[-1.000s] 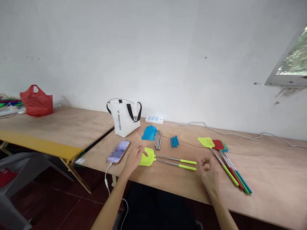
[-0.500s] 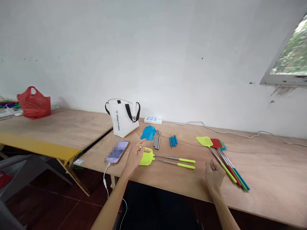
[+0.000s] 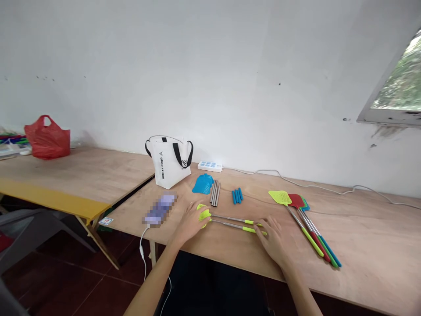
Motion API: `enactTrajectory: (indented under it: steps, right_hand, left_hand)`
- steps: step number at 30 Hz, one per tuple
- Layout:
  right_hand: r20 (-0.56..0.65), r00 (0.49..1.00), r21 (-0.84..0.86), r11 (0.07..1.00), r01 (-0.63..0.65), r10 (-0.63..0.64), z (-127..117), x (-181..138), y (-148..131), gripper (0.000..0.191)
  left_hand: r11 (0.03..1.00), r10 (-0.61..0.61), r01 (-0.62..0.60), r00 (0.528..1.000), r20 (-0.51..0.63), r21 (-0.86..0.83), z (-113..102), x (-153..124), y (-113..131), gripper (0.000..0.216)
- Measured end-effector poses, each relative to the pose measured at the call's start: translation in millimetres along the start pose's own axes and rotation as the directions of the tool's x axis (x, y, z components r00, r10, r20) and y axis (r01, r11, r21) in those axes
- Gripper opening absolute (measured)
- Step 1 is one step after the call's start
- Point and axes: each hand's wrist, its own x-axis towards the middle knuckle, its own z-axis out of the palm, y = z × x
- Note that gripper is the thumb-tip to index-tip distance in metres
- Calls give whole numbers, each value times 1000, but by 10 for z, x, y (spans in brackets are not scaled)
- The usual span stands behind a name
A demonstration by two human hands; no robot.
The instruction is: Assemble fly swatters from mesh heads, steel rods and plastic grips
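Two yellow-green fly swatters (image 3: 230, 221) with metal shafts lie side by side on the wooden table (image 3: 362, 237) in front of me. My left hand (image 3: 191, 220) lies flat over their mesh heads, fingers spread. My right hand (image 3: 273, 237) rests with its fingers on the yellow-green handle ends. Neither hand has lifted anything.
A phone (image 3: 159, 209) on a cable lies left of my left hand. Behind are a white tote bag (image 3: 169, 161), a blue swatter head (image 3: 203, 184), metal rods (image 3: 215, 193), blue grips (image 3: 237, 195) and a power strip (image 3: 209, 166). Several finished swatters (image 3: 307, 224) lie to the right. A red bag (image 3: 48, 137) sits far left.
My left hand has slid right onto the swatter heads. My right hand has come left from beside the finished swatters and opened down onto the yellow-green handles.
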Motion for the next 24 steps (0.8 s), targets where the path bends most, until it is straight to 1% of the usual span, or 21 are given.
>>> enactTrajectory:
  steps: [2, 4, 7, 9, 13, 16, 20, 22, 24]
  right_hand:
    - [72, 996, -42, 997, 62, -59, 49, -15, -44, 30]
    - [102, 990, -78, 991, 108, -100, 102, -25, -86, 27]
    - [86, 988, -98, 986, 134, -125, 147, -17, -116, 25]
    - [68, 990, -64, 990, 128, -124, 141, -1, -113, 25]
    - [26, 989, 2, 989, 145, -145, 81, 33, -138, 25]
    - [17, 987, -30, 986, 163, -163, 40, 44, -243, 26]
    - [50, 979, -53, 978, 201, -199, 22, 50, -434, 32]
    - [31, 976, -48, 975, 216, -215, 7, 59, -482, 36]
    - [21, 974, -29, 974, 226, -225, -40, 72, -452, 37]
  left_hand:
    - [995, 90, -90, 996, 25, 31, 102, -29, 25, 31]
    - [987, 149, -150, 988, 35, 48, 206, -54, 63, 29]
    - [981, 179, -181, 983, 28, 67, 322, -62, 115, 19]
    - [979, 190, -190, 982, 3, 78, 343, -44, 144, 12]
    - [962, 261, -256, 965, -39, 99, 264, -3, 228, 14]
    - [937, 332, -328, 943, -12, 121, 187, -19, 333, 14]
    - [916, 376, -376, 926, 26, 142, 144, -69, 464, 14]
    - [898, 412, -410, 911, 21, 158, 121, -68, 484, 18]
    - [871, 462, -457, 887, 15, 178, 65, -46, 454, 22]
